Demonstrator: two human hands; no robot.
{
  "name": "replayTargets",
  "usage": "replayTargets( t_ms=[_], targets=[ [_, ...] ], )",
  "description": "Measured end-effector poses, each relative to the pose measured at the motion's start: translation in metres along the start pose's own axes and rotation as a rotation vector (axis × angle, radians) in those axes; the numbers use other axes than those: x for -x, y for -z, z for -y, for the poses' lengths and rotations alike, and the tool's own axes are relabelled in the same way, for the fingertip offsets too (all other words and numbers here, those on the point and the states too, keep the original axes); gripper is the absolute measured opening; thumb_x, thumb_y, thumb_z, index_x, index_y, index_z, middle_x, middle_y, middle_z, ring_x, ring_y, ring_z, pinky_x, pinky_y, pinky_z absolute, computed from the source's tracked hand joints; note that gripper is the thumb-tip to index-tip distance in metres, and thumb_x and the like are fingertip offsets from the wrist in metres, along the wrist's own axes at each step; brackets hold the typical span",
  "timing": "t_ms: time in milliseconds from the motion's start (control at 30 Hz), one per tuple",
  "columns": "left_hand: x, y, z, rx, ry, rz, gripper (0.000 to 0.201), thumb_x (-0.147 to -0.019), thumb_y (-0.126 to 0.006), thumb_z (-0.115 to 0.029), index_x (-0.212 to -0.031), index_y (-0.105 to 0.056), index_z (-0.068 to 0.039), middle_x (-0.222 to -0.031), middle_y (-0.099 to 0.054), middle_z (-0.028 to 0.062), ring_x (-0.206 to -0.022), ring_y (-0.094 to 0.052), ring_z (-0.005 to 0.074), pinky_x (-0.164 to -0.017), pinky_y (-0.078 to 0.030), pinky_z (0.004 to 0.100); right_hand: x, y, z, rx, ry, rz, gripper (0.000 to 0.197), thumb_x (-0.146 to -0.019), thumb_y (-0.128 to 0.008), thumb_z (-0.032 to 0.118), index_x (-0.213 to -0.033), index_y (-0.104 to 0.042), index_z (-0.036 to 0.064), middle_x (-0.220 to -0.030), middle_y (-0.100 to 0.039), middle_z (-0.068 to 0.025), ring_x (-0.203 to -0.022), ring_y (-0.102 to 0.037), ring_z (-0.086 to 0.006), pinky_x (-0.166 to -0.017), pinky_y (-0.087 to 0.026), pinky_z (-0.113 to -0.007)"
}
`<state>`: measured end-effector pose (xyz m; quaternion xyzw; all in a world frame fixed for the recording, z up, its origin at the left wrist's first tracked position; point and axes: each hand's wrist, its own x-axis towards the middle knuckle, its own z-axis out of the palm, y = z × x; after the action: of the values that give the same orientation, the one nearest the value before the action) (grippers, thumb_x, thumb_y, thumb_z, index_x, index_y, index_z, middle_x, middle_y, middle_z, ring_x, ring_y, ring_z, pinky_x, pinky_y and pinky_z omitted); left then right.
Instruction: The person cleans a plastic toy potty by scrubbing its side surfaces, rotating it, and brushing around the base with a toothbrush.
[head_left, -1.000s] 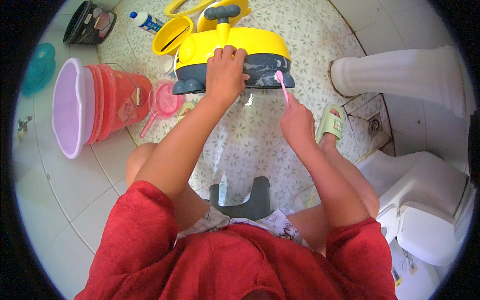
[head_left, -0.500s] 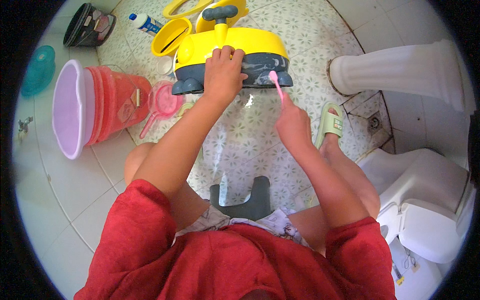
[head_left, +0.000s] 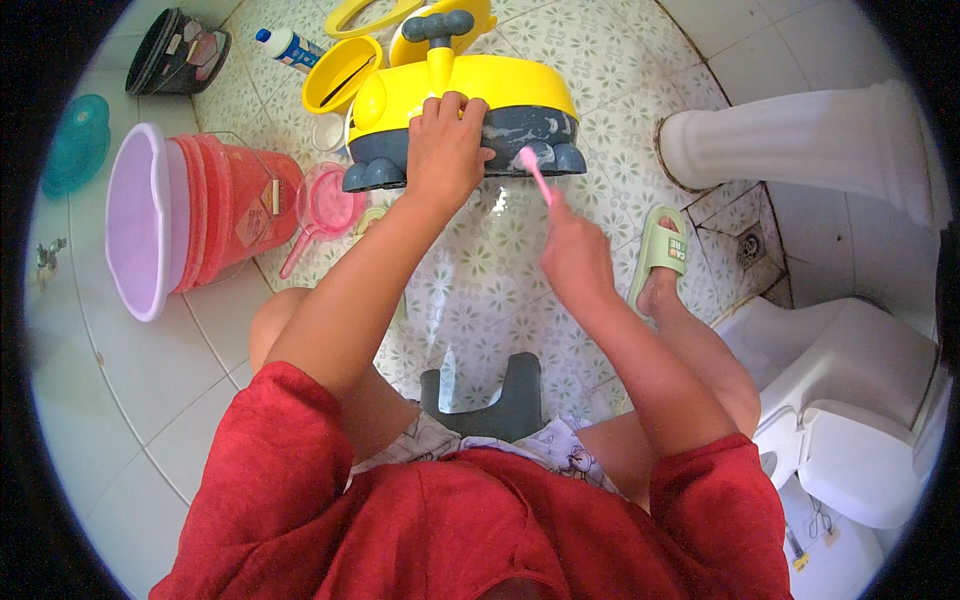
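Observation:
A yellow child's potty (head_left: 520, 82) with a dark grey base and a grey handle stands on the tiled floor ahead of me. White suds streak the right part of its base. My left hand (head_left: 446, 145) grips the potty's near side, its fingers hooked over the yellow upper edge. In my right hand (head_left: 580, 250) is a pink toothbrush (head_left: 538, 178), closed in the fingers by its handle. The brush head rests against the rounded lower part of the grey base, to the right of my left hand. My right palm and fingertips are partly hidden.
At left lie a red bucket (head_left: 240, 200) with a lilac basin (head_left: 112, 225) against it and a pink dipper (head_left: 335, 200). Beyond are a yellow bowl (head_left: 325, 75), a white-and-blue bottle (head_left: 290, 48) and a black bucket (head_left: 150, 60). A white pedestal (head_left: 800, 140) and toilet (head_left: 860, 460) stand right.
My right hand has shifted the toothbrush a little left and down along the grey base. The left hand and the potty stay in place.

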<state>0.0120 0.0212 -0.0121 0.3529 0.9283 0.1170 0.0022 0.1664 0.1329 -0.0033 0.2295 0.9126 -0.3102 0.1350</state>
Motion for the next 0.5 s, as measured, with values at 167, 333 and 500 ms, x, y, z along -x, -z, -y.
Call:
replayTargets(
  t_ms=[167,333,500],
  targets=[
    [0.0,-0.001,0.001,-0.002,0.008,0.013,0.05,-0.065,-0.081,-0.017,-0.11,-0.059,-0.009,-0.109,-0.056,0.0103,-0.102,-0.053,0.0317,-0.084,-0.045,0.0431,0.001,0.0,-0.001,0.017,-0.045,0.017,0.049,-0.083,-0.05,0.003,-0.132,-0.045,-0.0016,-0.09,-0.064,-0.0245,-0.08,-0.064,-0.042,-0.07,-0.052,-0.049],
    [0.001,-0.001,0.002,0.007,-0.008,-0.019,0.05,-0.065,-0.081,-0.017,-0.109,-0.059,-0.009,-0.108,-0.056,0.0103,-0.102,-0.053,0.032,-0.083,-0.045,0.0429,-0.007,-0.001,-0.002,0.079,-0.014,0.038,0.049,-0.085,-0.051,0.005,-0.133,-0.043,-0.0009,-0.09,-0.063,-0.0231,-0.079,-0.065,-0.0408,-0.07,-0.052,-0.049],
    [0.001,-0.004,0.004,0.004,-0.018,-0.03,0.05,-0.065,-0.081,-0.017,-0.109,-0.059,-0.01,-0.109,-0.056,0.0104,-0.102,-0.053,0.0319,-0.082,-0.045,0.0429,0.003,-0.007,0.002,0.145,0.021,0.075,0.051,-0.084,-0.054,0.008,-0.133,-0.044,0.0004,-0.09,-0.063,-0.0213,-0.08,-0.065,-0.0395,-0.071,-0.053,-0.048]
  ],
)
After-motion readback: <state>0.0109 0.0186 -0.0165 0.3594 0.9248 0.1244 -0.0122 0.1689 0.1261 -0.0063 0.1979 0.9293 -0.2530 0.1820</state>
